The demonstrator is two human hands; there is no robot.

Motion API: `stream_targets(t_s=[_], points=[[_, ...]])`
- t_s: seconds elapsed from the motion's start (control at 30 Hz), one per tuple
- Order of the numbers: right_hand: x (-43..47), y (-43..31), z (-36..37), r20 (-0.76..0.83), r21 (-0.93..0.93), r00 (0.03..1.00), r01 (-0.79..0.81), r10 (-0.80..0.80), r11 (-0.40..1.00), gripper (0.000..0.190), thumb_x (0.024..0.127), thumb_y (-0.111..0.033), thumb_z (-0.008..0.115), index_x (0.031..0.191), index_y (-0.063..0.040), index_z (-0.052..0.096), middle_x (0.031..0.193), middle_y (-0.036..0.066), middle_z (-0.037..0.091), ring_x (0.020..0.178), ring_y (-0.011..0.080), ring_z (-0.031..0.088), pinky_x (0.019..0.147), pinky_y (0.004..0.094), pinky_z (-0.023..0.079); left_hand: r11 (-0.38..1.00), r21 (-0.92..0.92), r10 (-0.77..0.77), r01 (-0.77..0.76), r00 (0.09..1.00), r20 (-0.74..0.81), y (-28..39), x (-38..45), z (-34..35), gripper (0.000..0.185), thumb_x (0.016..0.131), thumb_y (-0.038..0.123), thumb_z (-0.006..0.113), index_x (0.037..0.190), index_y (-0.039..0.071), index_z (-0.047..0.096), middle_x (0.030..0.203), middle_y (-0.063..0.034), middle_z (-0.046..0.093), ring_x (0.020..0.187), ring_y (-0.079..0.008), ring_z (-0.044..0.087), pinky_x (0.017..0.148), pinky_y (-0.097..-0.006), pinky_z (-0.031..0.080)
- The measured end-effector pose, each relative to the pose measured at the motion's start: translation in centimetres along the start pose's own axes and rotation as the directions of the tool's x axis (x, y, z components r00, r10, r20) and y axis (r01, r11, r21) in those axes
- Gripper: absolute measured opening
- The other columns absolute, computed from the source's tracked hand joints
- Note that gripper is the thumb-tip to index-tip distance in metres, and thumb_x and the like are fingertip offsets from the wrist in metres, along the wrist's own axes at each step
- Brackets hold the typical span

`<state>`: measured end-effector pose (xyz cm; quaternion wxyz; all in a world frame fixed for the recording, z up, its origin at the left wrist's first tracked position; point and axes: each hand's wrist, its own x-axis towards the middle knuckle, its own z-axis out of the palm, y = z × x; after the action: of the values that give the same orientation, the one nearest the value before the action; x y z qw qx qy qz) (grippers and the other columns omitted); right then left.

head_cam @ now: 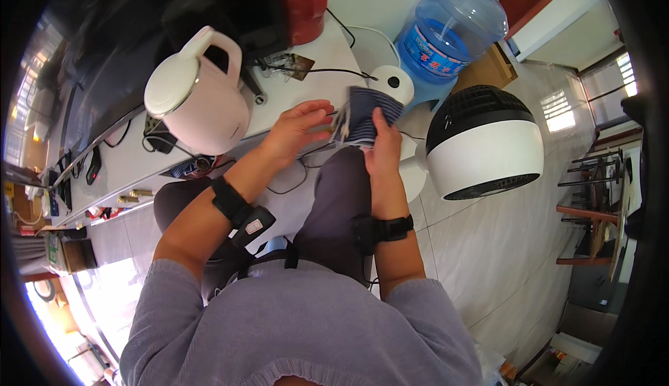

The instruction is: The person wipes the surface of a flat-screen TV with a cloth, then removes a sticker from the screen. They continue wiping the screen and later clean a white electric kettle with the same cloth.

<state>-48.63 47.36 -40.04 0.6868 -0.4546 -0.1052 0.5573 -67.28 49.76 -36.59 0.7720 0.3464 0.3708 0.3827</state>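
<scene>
In my right hand [385, 143] is a small dark-blue striped cloth pouch [368, 114], gripped at its right side with the thumb lying across the fabric. Pale cords [342, 123] dangle from the pouch's left edge. My left hand [300, 131] is just left of those cords, fingers spread and pointing toward them, with nothing plainly held. Both hands are above my knees, at the front edge of a white desk [319, 80]. Each forearm wears a black strap with a device on it.
A pale pink electric kettle [209, 106] stands on the desk left of my hands, before a dark monitor [219, 10]. To the right are a black-and-white fan [483, 145] and a blue water bottle [444, 36]. Cables [324, 70] cross the desk; drawer handles [135, 196] jut out lower left.
</scene>
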Motion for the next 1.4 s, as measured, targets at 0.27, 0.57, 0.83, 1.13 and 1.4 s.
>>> stream_targets(t_s=[0.27,0.57,0.83,1.13,1.4], points=[[11.3,2.3,-7.0,-0.282,-0.595,0.787,0.306,-0.549,0.743,0.032,0.094,-0.019,0.063,0.112,0.007,0.059,0.108,0.018,0.068,0.084,0.0289,0.069,0.075,0.0369,0.053,0.989,0.067,-0.136,0.134,0.990,0.024,-4.3,8.1,3.1,0.032,0.096,0.018,0.060,0.124,0.002,0.057,0.122,-0.0059,0.060,0.110,-0.0192,0.057,0.094,-0.0350,0.050],[20.2,6.2,-9.4,0.388,-0.921,0.738,0.294,-0.553,-0.255,0.079,0.082,-0.040,0.071,0.141,0.003,0.039,0.152,0.025,0.030,0.142,0.0450,0.024,0.116,0.0534,0.020,0.947,0.285,-0.188,0.149,0.976,0.113,-5.5,10.1,3.1,0.030,0.097,0.017,0.056,0.122,0.000,0.058,0.119,-0.0087,0.062,0.112,-0.0183,0.058,0.094,-0.0325,0.049],[20.6,8.3,-10.8,0.543,-0.840,0.603,0.388,-0.585,-0.380,0.047,0.077,-0.020,0.069,0.121,-0.004,0.060,0.135,0.012,0.053,0.127,0.0354,0.045,0.105,0.0500,0.036,0.918,0.297,-0.304,0.263,0.947,0.101,-6.9,12.0,4.7,0.028,0.097,0.017,0.055,0.117,-0.001,0.060,0.117,-0.0101,0.063,0.107,-0.0178,0.061,0.091,-0.0317,0.051],[16.9,6.9,-11.9,-0.136,-0.789,0.866,0.200,-0.482,0.581,0.026,0.085,-0.012,0.063,0.108,0.001,0.061,0.113,0.015,0.063,0.102,0.0312,0.061,0.088,0.0390,0.047,0.955,0.279,-0.143,0.099,0.980,0.142,-6.4,16.8,7.5,0.025,0.094,0.014,0.057,0.113,-0.002,0.063,0.108,-0.0085,0.065,0.097,-0.0166,0.064,0.086,-0.0301,0.053],[22.6,5.9,-11.9,-0.009,-0.961,0.682,0.197,-0.732,0.195,0.054,0.088,-0.017,0.062,0.136,0.003,0.047,0.142,0.022,0.047,0.121,0.0409,0.046,0.104,0.0493,0.037,0.685,0.729,0.070,0.003,0.995,-0.069,-7.8,27.5,9.0,0.029,0.083,0.009,0.059,0.109,-0.001,0.065,0.098,-0.0114,0.068,0.091,-0.0235,0.067,0.080,-0.0360,0.053]])
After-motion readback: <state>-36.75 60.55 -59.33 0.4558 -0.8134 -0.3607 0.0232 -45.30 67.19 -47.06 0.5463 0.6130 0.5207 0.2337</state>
